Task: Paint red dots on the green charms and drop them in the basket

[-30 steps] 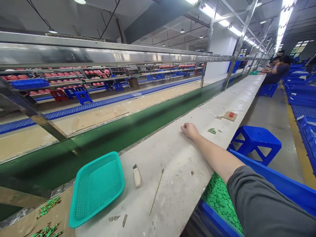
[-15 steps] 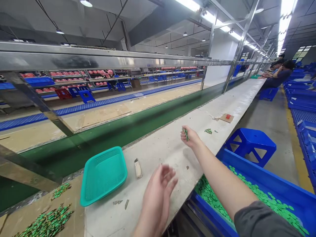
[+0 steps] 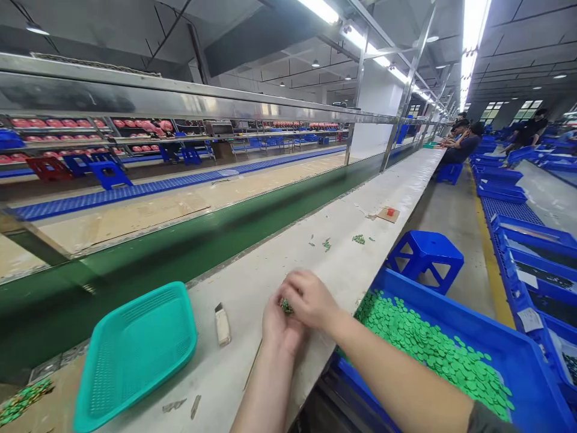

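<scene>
My left hand [image 3: 276, 328] is cupped palm up over the white table [image 3: 252, 270]. My right hand [image 3: 311, 299] bends over it, its curled fingers meeting the left fingers. Between them sits a clump of small green pieces [image 3: 287, 307] with a metallic look; the fingers hide part of it. Beyond the hands lie a few scattered green pieces [image 3: 327, 245] and a small heap of green pieces [image 3: 359, 239]. Left of my hands are a box cutter with a pale handle [image 3: 222, 325] and a teal plastic basket [image 3: 148, 337] with nothing in it.
At the right, a blue bin [image 3: 473, 319] holds many flat green discs [image 3: 419, 337]; a blue stool [image 3: 426, 255] stands behind it. Green and gold pieces [image 3: 22, 400] lie on cardboard at lower left. A cardboard piece [image 3: 387, 214] bears something red. People [image 3: 464, 144] sit farther along the table.
My right hand has come back toward me with green pieces and met my left hand. A few green pieces now show on the table where it was. The view has swung right.
</scene>
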Demonstrator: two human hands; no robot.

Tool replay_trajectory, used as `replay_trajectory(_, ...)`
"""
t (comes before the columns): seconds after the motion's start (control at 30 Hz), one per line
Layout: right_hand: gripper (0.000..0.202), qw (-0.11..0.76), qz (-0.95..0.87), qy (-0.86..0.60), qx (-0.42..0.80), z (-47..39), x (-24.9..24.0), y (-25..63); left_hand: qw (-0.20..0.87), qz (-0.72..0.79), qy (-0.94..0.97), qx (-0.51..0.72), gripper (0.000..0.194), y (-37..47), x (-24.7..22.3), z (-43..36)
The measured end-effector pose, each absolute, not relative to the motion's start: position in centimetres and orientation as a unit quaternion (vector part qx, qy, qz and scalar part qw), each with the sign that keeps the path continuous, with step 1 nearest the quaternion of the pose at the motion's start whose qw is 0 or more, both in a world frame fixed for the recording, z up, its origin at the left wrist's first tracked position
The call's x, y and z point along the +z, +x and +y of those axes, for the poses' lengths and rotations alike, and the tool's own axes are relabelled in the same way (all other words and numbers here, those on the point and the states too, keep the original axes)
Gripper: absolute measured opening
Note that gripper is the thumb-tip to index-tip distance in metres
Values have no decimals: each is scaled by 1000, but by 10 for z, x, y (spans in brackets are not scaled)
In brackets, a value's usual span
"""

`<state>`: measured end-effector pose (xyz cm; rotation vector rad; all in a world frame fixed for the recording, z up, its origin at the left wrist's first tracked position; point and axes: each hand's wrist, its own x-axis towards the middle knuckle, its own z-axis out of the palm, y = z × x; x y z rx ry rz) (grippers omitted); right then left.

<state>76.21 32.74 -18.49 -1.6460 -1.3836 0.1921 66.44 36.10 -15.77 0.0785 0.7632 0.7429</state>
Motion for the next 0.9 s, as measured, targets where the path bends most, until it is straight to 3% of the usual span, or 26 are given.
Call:
replay_trajectory(0.27, 38, 339, -484, -804, 74, 359, -185, 952, 832, 426, -5, 355, 13, 648, -154, 375)
replay_trajectory(0.47, 27, 251, -538, -793, 139, 374, -196, 991, 833, 433, -11, 344, 10, 651, -150, 378)
replay_trajectory(0.67, 25, 250, -522, -798, 166, 378, -204, 991, 840, 430, -8, 331, 11, 673, -150, 374)
replay_trajectory(0.9, 25, 320, -512, -775, 186, 371, -189, 985, 849, 426, 6, 312, 17, 701, -159, 373)
